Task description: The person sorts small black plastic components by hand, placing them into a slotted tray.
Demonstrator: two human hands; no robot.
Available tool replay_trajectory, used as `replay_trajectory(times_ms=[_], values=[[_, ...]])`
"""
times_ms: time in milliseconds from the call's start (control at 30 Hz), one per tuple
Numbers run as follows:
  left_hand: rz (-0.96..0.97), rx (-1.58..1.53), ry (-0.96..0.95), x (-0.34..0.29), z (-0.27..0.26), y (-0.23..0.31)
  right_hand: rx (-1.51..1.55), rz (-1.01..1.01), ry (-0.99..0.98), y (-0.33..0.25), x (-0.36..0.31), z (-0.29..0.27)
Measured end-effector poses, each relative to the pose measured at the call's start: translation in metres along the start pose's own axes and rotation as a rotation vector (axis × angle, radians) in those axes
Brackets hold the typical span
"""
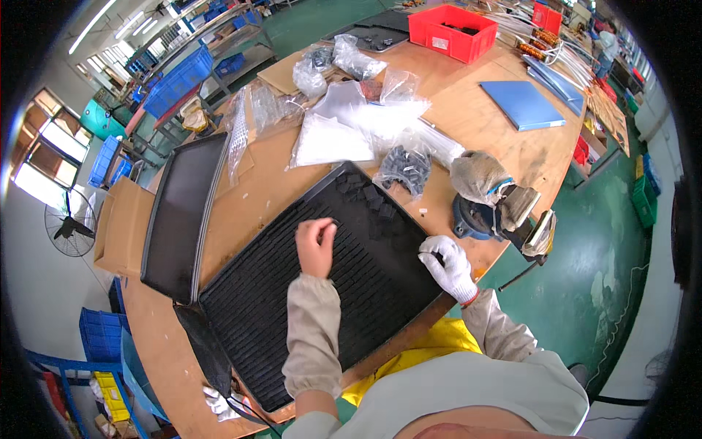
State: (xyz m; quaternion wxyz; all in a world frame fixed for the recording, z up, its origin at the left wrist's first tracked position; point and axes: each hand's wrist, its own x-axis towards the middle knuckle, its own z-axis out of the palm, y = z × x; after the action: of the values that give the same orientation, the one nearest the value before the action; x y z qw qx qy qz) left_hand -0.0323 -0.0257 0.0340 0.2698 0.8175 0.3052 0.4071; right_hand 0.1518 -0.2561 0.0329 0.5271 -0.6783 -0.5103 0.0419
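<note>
A large black tray (398, 272) lies in front of me, its left and middle part lined with long rows of small black pieces (270, 293). Loose black blocks (369, 201) are heaped in its far corner. Above the rows is my bare left hand (316, 247), fingers pinched together; what they hold is too small to name against the black. My right hand (449, 269), in a white knitted glove, is curled at the tray's right edge. Something dark shows between its thumb and fingers, but I cannot make it out.
Left of the tray stands an open black lid or case (183, 212). Beyond it lie plastic bags (329, 135) and a bag of black parts (406, 170). A bench vise (486, 212) is at the right edge, a blue folder (521, 104) and red bin (453, 35) farther back.
</note>
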Motion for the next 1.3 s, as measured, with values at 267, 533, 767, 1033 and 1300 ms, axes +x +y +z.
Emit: replay_trajectory(times_ms=[267,533,767,1033,1300], values=[[-0.041,0.454,0.064,0.041,0.019,-0.066,-0.041,0.038,-0.058,-0.001,-0.006,0.003],[-0.045,0.729,-0.032,0.044,0.027,-0.077,0.006,0.055,-0.054,0.004,-0.005,0.009],[0.131,0.61,-0.042,0.025,0.027,-0.018,0.028,0.03,-0.057,0.002,0.006,0.002],[0.126,0.449,-0.331,-0.035,0.063,0.02,-0.443,-0.231,0.1,0.017,0.064,0.016],[0.132,0.468,-0.303,-0.036,0.067,0.023,-0.781,-0.233,0.209,0.087,0.105,0.059]])
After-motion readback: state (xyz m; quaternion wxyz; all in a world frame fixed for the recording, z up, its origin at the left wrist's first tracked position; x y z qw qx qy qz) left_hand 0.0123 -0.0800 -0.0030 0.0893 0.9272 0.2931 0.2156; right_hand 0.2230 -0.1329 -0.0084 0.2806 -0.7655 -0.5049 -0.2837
